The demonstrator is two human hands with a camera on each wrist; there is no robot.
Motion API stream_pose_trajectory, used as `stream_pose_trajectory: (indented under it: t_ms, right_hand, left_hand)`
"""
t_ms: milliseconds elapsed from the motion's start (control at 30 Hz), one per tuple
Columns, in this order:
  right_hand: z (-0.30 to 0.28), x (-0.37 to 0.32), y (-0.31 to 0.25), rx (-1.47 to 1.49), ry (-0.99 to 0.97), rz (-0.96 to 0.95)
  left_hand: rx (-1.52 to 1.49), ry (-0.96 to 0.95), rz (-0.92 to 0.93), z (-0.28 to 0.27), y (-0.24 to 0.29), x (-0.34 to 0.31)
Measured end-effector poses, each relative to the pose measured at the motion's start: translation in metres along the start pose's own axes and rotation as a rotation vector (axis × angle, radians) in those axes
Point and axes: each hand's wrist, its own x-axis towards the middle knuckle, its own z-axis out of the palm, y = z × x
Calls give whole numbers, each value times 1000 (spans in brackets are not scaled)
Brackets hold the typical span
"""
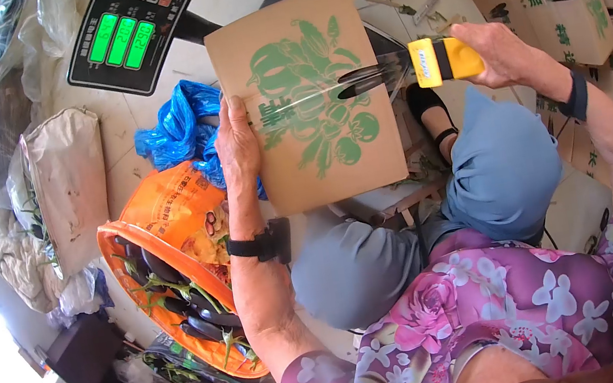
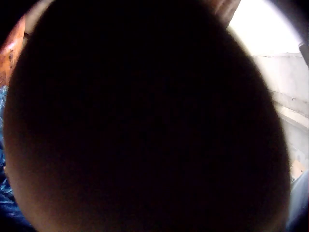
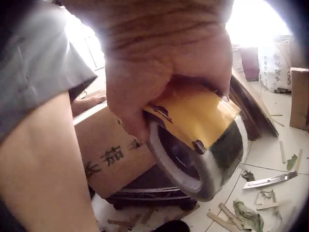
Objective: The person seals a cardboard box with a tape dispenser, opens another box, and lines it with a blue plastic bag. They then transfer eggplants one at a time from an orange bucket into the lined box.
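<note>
A cardboard box [image 1: 316,150] with green vegetable printing is in front of the person's knees in the head view. The left hand [image 1: 237,142] rests along its left edge, fingers extended and pressing on the side. On the right, the right hand [image 1: 497,53] grips a yellow tape dispenser [image 1: 427,64] just past the box's right edge. A shiny strip of clear tape [image 1: 300,99] runs across the printed face, between left hand and dispenser. In the right wrist view, fingers curl around the dispenser [image 3: 193,113] above its large tape roll [image 3: 227,157]. A dark shape blocks most of the left wrist view.
An orange-lined basket [image 1: 124,256] of eggplants stands left of the left forearm, below a blue plastic bag [image 1: 180,127]. A scale with a lit display [image 1: 122,40] is at the top left. Printed cartons [image 1: 541,2] stack at right; a utility knife [image 1: 428,5] lies on the littered floor.
</note>
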Motion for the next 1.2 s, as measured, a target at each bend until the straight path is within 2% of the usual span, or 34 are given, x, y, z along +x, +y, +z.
stream_pose_trajectory:
  t_ms: [67, 100, 133, 200, 233, 433, 533, 633, 700, 733, 867, 933, 967, 1000, 1033, 1067, 1100, 1133, 1167, 1200]
  right_hand:
    - [25, 12, 3, 46, -1, -12]
    - [30, 22, 1, 75, 3, -35]
    - [39, 33, -2, 84, 4, -30]
    - [56, 50, -9, 142, -47, -4]
    - [60, 51, -10, 171, -45, 17]
    - [76, 42, -13, 294, 116, 7]
    - [43, 21, -16, 262, 138, -1]
    - [-31, 7, -32, 152, 0, 68]
    - [-71, 12, -43, 58, -17, 34]
    - [-80, 16, -50, -16, -34, 1]
    - [-85, 45, -78, 1, -35, -45]
    - [-77, 61, -93, -25, 105, -168]
    - [-74, 69, -100, -11, 121, -170]
    - [-71, 77, -107, -42, 256, -291]
    - [-70, 89, -118, -72, 390, -415]
    - [-76, 104, -132, -64, 403, -423]
    - [-86, 119, -146, -56, 164, -342]
    - [-93, 127, -152, -47, -78, -256]
    - [-82, 130, -148, -28, 66, -330]
    - [-86, 132, -149, -30, 72, -333]
  left_hand:
    - [-145, -64, -67, -1, -7, 0]
    - [-310, -158, -176, -6, -11, 1]
    - [-301, -163, -179, -5, -15, -3]
    - [-819, -333, -390, 2, -26, -16]
    - [-1003, -341, -439, 9, -34, -16]
    - [-1161, -360, -457, 28, -53, -10]
    - [-1173, -392, -470, 42, -57, -13]
    - [-1143, -422, -475, 57, -53, -21]
    - [-1097, -422, -471, 69, -50, -22]
    - [-1054, -420, -461, 72, -49, -20]
    - [-798, -326, -368, 57, -37, -8]
    - [-626, -240, -280, 37, -30, -1]
    - [-565, -198, -234, 29, -29, 2]
    - [-565, -160, -148, 21, -21, 3]
    - [-416, -157, -79, 10, -16, -2]
    - [-269, -155, -2, 0, 16, -9]
    - [-571, -148, -199, -6, 55, -16]
    - [-390, -81, -124, -8, 52, -6]
    - [-247, -18, -68, -5, 48, -3]
    - [-107, 45, -13, -2, 52, -1]
